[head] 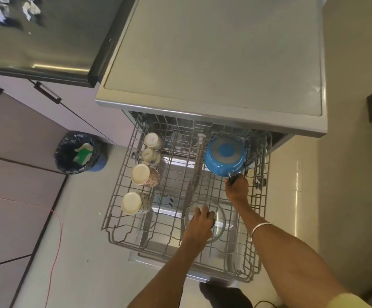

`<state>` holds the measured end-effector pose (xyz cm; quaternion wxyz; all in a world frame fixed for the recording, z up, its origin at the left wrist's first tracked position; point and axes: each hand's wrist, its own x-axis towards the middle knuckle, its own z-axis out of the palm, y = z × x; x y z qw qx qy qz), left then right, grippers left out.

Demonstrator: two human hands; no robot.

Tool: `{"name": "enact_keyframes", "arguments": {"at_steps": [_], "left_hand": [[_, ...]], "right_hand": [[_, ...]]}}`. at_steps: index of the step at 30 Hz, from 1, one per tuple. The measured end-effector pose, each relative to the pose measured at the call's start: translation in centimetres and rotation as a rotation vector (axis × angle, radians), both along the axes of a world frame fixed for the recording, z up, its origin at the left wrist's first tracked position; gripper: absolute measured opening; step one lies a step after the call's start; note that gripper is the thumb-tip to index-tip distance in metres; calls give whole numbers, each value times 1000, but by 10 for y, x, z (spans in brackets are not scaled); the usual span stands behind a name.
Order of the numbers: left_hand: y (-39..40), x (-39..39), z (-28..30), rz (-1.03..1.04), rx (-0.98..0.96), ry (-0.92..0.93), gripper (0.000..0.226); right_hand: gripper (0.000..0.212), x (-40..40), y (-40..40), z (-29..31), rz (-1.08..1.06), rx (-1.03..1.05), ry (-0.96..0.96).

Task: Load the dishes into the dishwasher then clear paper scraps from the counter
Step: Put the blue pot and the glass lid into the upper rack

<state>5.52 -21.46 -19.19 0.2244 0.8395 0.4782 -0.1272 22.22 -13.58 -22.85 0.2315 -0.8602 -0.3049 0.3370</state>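
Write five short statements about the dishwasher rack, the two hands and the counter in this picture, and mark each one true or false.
1. The right hand grips the handle of the blue pan. True.
2. The left hand rests on a glass bowl in the rack. True.
3. The cups stand on the right side of the rack. False: they lie along its left side.
4. The counter is already free of paper scraps. False: crumpled scraps lie on it.
5. The bin beside the dishwasher is empty. False: it holds white and green rubbish.
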Motion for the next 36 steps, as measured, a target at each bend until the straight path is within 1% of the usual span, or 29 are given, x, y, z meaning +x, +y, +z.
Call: {"name": "enact_keyframes", "arguments": {"at_steps": [3, 9, 11, 15, 19, 20, 22, 24, 25, 29, 32, 36], "left_hand": [[-2, 3, -3, 18, 20, -4, 60], [-9, 2, -5, 5, 53, -28, 62], [-11, 1, -6, -10, 68, -32, 60], [-9, -3, 4, -36, 85, -50, 58], [-6, -8, 18, 12, 55, -53, 58], [-4, -9, 23, 14, 31, -58, 58], [-1, -10, 33, 8, -2, -39, 59], [1, -13, 49, 54, -32, -28, 60], [1, -15, 57, 87, -46, -23, 57], [3, -28, 83, 176, -68, 6, 48], [3, -41, 102, 193, -44, -8, 44], [4, -66, 129, 158, 26, 11, 37]], "right_hand": [[23, 3, -4, -16, 103, -74, -28], [27, 6, -8, -24, 130, -88, -24], [34, 5, -11, -21, 146, -112, -28], [60, 5, -15, -7, 146, -162, -59], [71, 11, -18, 14, 164, -241, -91], [68, 12, -17, 21, 165, -245, -95], [55, 13, -15, 40, 186, -237, -110], [44, 14, -14, 58, 223, -246, -128], [43, 13, -14, 68, 245, -253, -143], [37, 1, -17, 111, 285, -282, -97], [25, -11, -21, 140, 451, -349, -100], [19, -25, -24, 170, 649, -440, -145]]}}
